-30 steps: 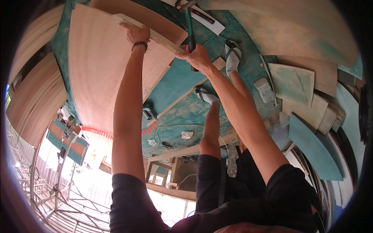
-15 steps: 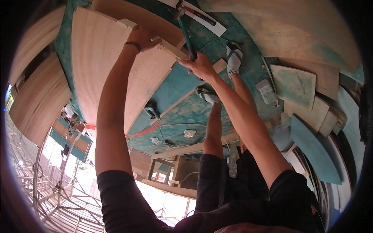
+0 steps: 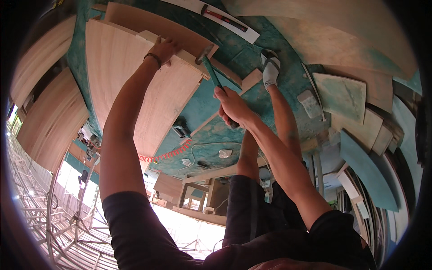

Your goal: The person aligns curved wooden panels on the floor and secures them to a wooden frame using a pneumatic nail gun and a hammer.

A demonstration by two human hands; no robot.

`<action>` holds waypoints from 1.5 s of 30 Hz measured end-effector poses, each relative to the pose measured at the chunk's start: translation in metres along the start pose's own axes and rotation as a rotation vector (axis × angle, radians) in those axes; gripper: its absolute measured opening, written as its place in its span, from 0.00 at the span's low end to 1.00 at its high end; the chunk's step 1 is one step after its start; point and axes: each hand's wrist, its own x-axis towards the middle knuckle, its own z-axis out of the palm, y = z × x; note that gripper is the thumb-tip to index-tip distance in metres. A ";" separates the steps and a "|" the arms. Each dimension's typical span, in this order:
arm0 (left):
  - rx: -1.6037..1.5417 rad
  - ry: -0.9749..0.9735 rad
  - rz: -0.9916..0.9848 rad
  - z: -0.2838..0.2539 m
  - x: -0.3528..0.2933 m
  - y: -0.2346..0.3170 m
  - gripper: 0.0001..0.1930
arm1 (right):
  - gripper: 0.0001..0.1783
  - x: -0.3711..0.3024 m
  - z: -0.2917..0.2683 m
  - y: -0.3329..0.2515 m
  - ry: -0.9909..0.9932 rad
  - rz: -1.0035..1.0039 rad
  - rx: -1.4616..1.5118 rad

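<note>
My right hand [image 3: 235,107] is closed around the handle of a hammer [image 3: 211,73] with a green shaft. The hammer's metal head is by the end of a pale wooden strip [image 3: 191,59] that runs along the far edge of a large plywood panel [image 3: 135,85]. My left hand [image 3: 164,50] grips the same strip further left, its fingers bent over the wood and partly hidden. Behind the strip rises a brown curved board [image 3: 162,22].
A second hammer [image 3: 225,18] with a red and black handle lies on a white board at the far side. A nail gun [image 3: 181,128] with a red coiled hose [image 3: 168,155] sits on the green-stained floor. Cut panels [image 3: 342,96] lean at the right.
My right hand has drawn nearer to me, and the hammer head has come down from beyond the brown board to the strip's end. My left hand stays at the strip, its thumb tucked in.
</note>
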 end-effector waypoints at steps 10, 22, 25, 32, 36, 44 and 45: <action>0.098 -0.196 0.020 -0.024 0.002 0.006 0.58 | 0.26 0.001 -0.024 -0.030 -0.051 0.140 -0.103; 0.040 -0.176 0.062 -0.007 0.002 -0.003 0.64 | 0.19 -0.083 -0.087 -0.146 0.457 -0.513 0.176; 0.076 -0.218 0.076 -0.017 0.004 -0.001 0.65 | 0.28 -0.118 -0.108 -0.184 0.639 -1.024 0.396; 0.092 -0.217 0.121 -0.036 0.001 0.000 0.67 | 0.32 0.001 -0.054 -0.021 0.528 -0.425 -0.152; 0.043 -0.221 0.108 -0.017 0.001 -0.005 0.69 | 0.30 0.008 -0.045 0.032 0.027 -0.015 -0.587; -0.005 -0.168 0.097 -0.012 0.000 -0.002 0.64 | 0.23 -0.012 -0.027 0.011 0.274 -0.005 -0.023; 0.003 -0.163 0.097 -0.011 -0.002 -0.001 0.64 | 0.24 -0.012 -0.023 0.011 0.255 0.016 0.028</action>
